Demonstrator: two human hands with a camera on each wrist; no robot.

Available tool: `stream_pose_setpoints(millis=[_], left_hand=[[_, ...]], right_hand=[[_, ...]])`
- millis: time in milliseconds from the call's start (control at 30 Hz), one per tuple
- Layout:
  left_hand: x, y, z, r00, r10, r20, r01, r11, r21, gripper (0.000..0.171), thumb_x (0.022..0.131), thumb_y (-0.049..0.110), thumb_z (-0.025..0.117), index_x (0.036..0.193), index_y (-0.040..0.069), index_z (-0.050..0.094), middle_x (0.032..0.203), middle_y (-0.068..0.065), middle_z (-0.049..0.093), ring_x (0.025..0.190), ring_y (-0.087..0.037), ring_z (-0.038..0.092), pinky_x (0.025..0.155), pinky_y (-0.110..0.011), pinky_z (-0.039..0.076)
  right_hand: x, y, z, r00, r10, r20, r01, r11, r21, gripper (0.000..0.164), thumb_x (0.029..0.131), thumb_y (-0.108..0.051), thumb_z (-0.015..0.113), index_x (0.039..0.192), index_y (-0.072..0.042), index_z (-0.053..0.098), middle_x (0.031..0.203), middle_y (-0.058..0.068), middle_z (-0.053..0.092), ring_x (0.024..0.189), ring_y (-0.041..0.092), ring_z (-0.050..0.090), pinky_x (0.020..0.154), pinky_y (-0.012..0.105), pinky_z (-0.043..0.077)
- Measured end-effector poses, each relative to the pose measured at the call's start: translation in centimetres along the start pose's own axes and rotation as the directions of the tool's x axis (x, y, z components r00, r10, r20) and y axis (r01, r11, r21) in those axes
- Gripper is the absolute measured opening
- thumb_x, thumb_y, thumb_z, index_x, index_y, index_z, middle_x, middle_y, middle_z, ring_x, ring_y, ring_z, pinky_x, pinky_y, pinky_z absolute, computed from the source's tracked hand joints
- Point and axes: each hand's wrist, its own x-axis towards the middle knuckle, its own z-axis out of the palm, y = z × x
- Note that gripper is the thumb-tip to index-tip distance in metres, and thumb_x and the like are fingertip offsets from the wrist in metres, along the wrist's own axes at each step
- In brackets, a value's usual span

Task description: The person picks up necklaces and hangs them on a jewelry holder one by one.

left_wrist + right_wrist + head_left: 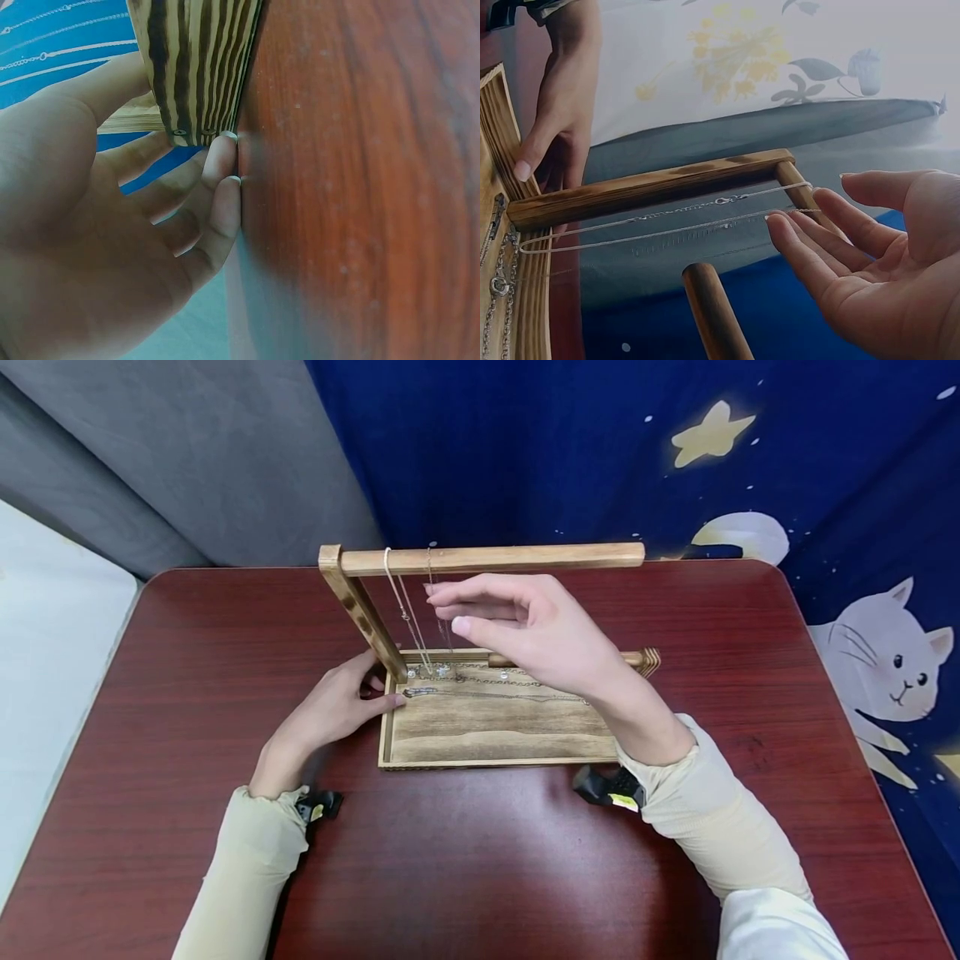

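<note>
A wooden jewelry stand has an upright post (365,614) at its left end, a top bar (525,557) and a shallow tray (510,745) as its base. My left hand (326,706) grips the tray's left end, thumb on the rim and fingers around the outside by the post. From the bar hang a pale silver necklace (615,244) and a thinner necklace (430,564). Close beside these, my right hand (528,631) is raised with relaxed fingers, its fingertips overlapping the thinner necklace in the head view. More chains (510,696) lie in the tray.
A shorter wooden rod (633,658) runs low along the tray's back. The stand is on a reddish-brown table (480,860). Behind it hang a grey curtain (187,452) and a blue curtain (525,452). White cloth (52,635) borders the left side.
</note>
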Motion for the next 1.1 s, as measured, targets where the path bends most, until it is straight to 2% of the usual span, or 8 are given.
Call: stream_pose_setpoints(millis=[200, 433, 567, 767, 1100], left_hand=[[0.0, 0.0, -0.1, 1.0, 0.005, -0.002, -0.005, 1.0, 0.004, 0.045, 0.09, 0.031, 0.076, 0.126, 0.015, 0.055, 0.098, -0.004, 0.067, 0.09, -0.018, 0.063, 0.079, -0.038, 0.048], [-0.1, 0.1, -0.1, 1.0, 0.012, -0.006, -0.012, 1.0, 0.003, 0.044, 0.09, 0.03, 0.075, 0.126, 0.014, 0.056, 0.098, -0.005, 0.067, 0.09, -0.018, 0.063, 0.079, -0.038, 0.048], [-0.1, 0.2, -0.1, 1.0, 0.018, -0.006, -0.018, 1.0, -0.001, 0.044, 0.09, 0.028, 0.075, 0.127, 0.013, 0.056, 0.097, -0.005, 0.067, 0.089, -0.019, 0.063, 0.079, -0.038, 0.048], [-0.1, 0.1, -0.1, 1.0, 0.021, -0.008, -0.021, 1.0, 0.005, 0.044, 0.091, 0.027, 0.075, 0.128, 0.013, 0.055, 0.097, -0.006, 0.066, 0.089, -0.019, 0.062, 0.079, -0.038, 0.048], [-0.2, 0.0, -0.1, 1.0, 0.013, -0.001, -0.013, 1.0, 0.001, 0.048, 0.09, 0.03, 0.075, 0.132, 0.016, 0.054, 0.098, -0.004, 0.066, 0.089, -0.017, 0.061, 0.079, -0.037, 0.048]], right_hand=[[-0.1, 0.2, -0.2, 1.0, 0.011, -0.014, -0.011, 1.0, 0.001, 0.029, 0.096, -0.005, 0.064, 0.125, -0.002, 0.068, 0.125, 0.006, 0.068, 0.113, 0.018, 0.065, 0.093, 0.034, 0.052], [-0.7, 0.5, -0.5, 0.999, 0.034, -0.033, -0.034, 0.999, -0.01, 0.028, 0.097, -0.008, 0.065, 0.125, -0.005, 0.068, 0.121, 0.004, 0.069, 0.109, 0.017, 0.067, 0.085, 0.037, 0.055], [-1.2, 0.8, -0.8, 0.998, 0.043, -0.044, -0.044, 0.999, -0.019, 0.028, 0.097, -0.007, 0.064, 0.124, -0.007, 0.069, 0.122, 0.002, 0.069, 0.108, 0.018, 0.067, 0.085, 0.038, 0.055], [-1.4, 1.2, -1.1, 0.998, 0.024, -0.058, -0.025, 1.0, -0.018, 0.027, 0.097, -0.004, 0.064, 0.123, -0.003, 0.069, 0.122, 0.005, 0.069, 0.109, 0.021, 0.067, 0.089, 0.035, 0.054], [-2.1, 1.4, -1.6, 0.996, 0.041, -0.083, -0.044, 0.998, -0.039, 0.026, 0.096, -0.007, 0.066, 0.121, -0.007, 0.07, 0.118, 0.001, 0.07, 0.108, 0.02, 0.067, 0.089, 0.034, 0.054]])
